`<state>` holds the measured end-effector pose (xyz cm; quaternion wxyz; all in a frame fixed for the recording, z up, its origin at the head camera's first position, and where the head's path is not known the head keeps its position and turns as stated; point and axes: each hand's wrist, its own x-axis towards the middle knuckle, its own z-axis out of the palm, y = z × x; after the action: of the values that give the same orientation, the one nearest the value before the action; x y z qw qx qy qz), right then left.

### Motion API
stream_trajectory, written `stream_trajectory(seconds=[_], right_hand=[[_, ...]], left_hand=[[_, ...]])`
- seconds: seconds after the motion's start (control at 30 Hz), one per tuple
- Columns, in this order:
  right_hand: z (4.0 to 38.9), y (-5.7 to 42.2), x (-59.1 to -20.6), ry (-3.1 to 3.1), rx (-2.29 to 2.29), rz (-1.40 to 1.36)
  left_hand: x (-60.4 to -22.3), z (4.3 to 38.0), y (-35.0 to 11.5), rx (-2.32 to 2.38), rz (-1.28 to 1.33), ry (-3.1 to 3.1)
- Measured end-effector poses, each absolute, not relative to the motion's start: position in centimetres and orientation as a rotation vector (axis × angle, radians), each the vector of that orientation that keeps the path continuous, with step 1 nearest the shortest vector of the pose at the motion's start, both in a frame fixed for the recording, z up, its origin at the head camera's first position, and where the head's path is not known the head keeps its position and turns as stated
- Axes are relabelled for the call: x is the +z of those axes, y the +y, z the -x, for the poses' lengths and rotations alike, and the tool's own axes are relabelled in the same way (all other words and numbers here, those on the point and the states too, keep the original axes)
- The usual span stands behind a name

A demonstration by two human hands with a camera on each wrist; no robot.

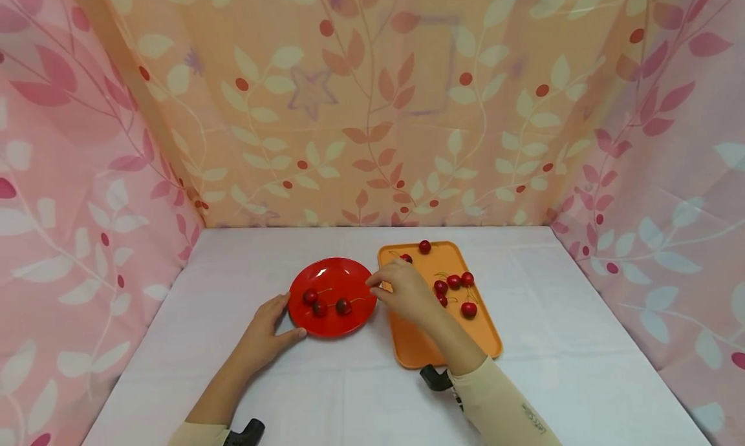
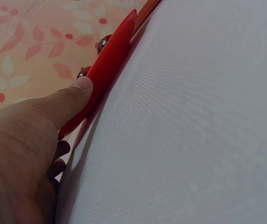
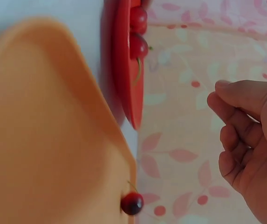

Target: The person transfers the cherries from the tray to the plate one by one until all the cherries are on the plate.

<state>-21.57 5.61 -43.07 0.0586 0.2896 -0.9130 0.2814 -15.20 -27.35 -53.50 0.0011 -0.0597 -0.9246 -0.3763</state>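
Observation:
On the left, a shiny round red plate (image 1: 332, 275) holds three dark red cherries with stems, one of them a cherry (image 1: 344, 306) near its middle. My left hand (image 1: 262, 336) grips the plate's left and near rim; its thumb (image 2: 75, 98) lies on the rim. Over the gap between the plate's right rim and an orange tray (image 1: 416, 346) hovers my right hand (image 1: 404, 291). Its fingers are loosely bent, with thumb and index tips close together and nothing visible between them. Several cherries lie on the tray, including a cherry (image 1: 468, 310) near its right side.
A white cloth (image 1: 343, 394) covers the table. The tray stands just right of the plate. One cherry (image 1: 425, 247) is at the tray's far edge. Patterned curtains (image 1: 372, 142) enclose the back and both sides.

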Motion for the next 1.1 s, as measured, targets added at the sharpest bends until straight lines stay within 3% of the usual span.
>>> stream_trajectory(seconds=[0.4, 1.1], right_hand=[[21.9, 9.9, -41.6, -2.655, 0.741, -0.939], [21.5, 18.2, -42.3, -2.617, 0.738, -0.737]], left_hand=[[-53.4, 15.1, -27.3, -1.196, 0.182, -2.901], [-53.4, 15.0, -27.1, -1.191, 0.168, -2.899]])
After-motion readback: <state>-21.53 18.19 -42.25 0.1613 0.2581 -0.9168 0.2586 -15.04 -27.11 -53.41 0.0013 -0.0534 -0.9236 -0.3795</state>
